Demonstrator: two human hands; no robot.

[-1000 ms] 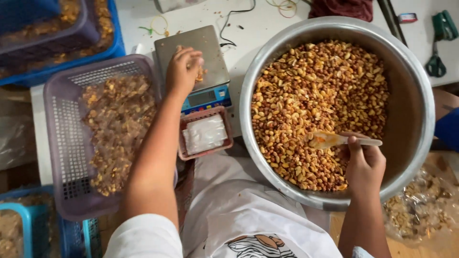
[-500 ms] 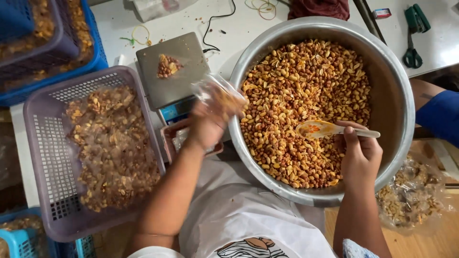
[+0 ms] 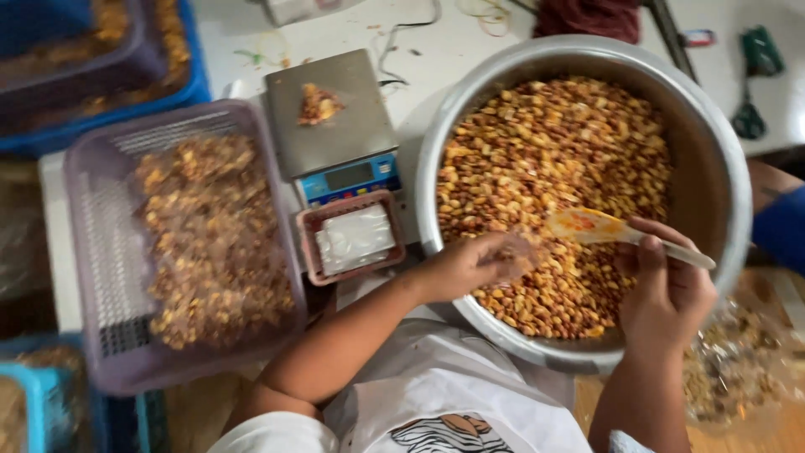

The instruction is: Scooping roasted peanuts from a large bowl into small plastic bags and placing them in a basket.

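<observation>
A large metal bowl holds a golden-brown snack mix. My left hand reaches over the bowl's near rim, closed on a small clear bag that is blurred. Just to its right, my right hand grips the handle of a pale spoon, whose head lies on the mix beside the bag. A grey kitchen scale stands left of the bowl with a small heap of the mix on its plate.
A small pink tray of clear bags sits in front of the scale. A purple basket of filled packets stands at the left, blue crates behind it. Green-handled scissors lie far right. Another person's blue sleeve shows at the right edge.
My left hand left the scale, picked up a clear bag and brought it down to the bowl beside the spoon. A small heap stays on the scale. The right hand barely moved.
</observation>
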